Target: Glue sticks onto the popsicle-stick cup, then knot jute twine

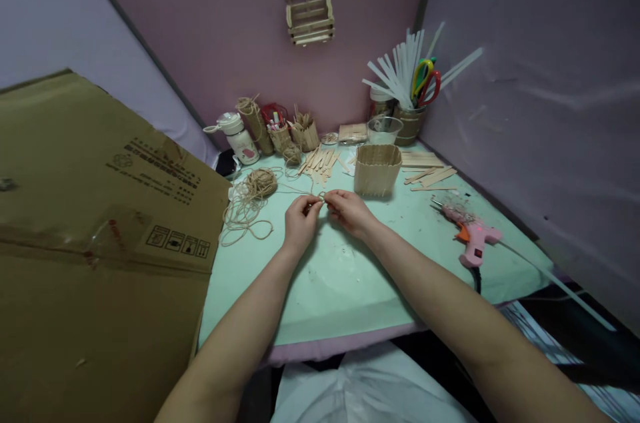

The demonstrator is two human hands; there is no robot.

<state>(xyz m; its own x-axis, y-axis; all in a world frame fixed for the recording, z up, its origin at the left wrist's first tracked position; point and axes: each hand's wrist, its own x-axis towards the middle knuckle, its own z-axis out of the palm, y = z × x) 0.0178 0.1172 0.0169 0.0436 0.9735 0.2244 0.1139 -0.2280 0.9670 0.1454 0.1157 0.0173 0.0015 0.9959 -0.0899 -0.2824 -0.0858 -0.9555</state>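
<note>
My left hand [303, 218] and my right hand [347, 210] meet over the middle of the table, fingertips pinched. Between them is a small loop of twine [323, 196], which both hands grip. A strand runs from there back toward the ball of twine [261, 182], whose loose coils spread over the cloth at the left. Just beyond my right hand stands a box made of wooden craft sticks [377, 171], upright. My fingers partly hide the twine they hold.
A pink hot glue gun [473, 232] lies at right with its cord and a long glue stick. Loose craft sticks [320, 163], a white bottle [241, 139] and a pot of glue sticks and scissors [411, 123] line the back. A large cardboard box [105, 263] borders the left.
</note>
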